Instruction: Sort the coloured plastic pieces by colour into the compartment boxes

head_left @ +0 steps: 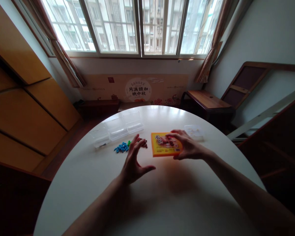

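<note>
The right hand's (188,148) grip is clamped across the right end of a yellow-and-orange printed box (161,149), seemingly held above the worktop (88,186), judging by the shadow. The left hand (132,166) stands apart from it, thumb and fingers spread. The box looks light, stiff and perhaps slippery; its opposite side edges should suit holding. Blue pieces (122,147) and a clear compartment case (118,132) lie toward the far-left edge; more room opens nearer, between the forearms.
</note>
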`<action>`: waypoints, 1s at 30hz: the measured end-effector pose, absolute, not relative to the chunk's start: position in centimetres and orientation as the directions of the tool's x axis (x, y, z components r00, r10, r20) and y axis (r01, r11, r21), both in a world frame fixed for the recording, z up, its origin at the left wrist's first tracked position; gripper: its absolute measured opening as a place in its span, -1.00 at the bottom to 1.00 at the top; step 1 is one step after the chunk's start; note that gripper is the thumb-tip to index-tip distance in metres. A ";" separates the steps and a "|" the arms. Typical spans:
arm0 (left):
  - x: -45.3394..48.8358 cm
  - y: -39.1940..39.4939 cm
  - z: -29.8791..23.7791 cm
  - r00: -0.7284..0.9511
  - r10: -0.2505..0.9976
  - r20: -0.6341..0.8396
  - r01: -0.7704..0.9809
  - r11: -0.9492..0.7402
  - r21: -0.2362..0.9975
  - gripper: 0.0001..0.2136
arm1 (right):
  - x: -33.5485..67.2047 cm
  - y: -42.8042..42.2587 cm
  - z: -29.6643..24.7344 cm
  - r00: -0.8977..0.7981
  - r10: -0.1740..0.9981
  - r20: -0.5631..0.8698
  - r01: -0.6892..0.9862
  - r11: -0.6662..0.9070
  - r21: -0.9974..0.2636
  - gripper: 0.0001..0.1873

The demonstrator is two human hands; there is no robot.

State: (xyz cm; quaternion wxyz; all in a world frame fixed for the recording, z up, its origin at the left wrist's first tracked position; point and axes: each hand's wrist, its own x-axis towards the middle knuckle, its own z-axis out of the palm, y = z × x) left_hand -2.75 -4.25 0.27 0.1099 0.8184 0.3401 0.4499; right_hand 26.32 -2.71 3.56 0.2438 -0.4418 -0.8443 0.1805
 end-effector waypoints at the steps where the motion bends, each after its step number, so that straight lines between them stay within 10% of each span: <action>1: -2.7 -4.4 0.2 0.410 0.650 0.640 0.444 -0.755 0.482 -0.15 | 25.2 -3.1 3.6 -0.549 0.798 0.249 0.604 0.585 -0.541 -0.04; 6: -2.7 -4.7 0.7 0.428 0.662 0.616 0.427 -0.748 0.508 -0.43 | 22.4 -4.0 2.4 -0.536 0.778 0.328 0.399 0.576 -0.713 0.02; 10: -2.5 -4.8 1.4 0.284 0.729 0.623 0.388 -0.682 0.620 -0.58 | 21.3 -4.7 1.2 -0.372 0.889 0.268 -0.060 0.265 -0.962 0.11; 14: -2.2 -5.0 1.6 0.224 0.842 0.490 0.215 -0.533 0.818 -0.61 | 20.2 -5.6 0.9 -0.349 0.928 0.129 -0.363 -0.007 -0.932 0.12; 30: -1.7 -3.9 2.4 -0.201 0.979 0.044 -0.242 -0.093 0.966 -0.47 | 18.2 -7.2 1.4 -0.440 0.889 0.129 -0.419 -0.076 -0.905 0.22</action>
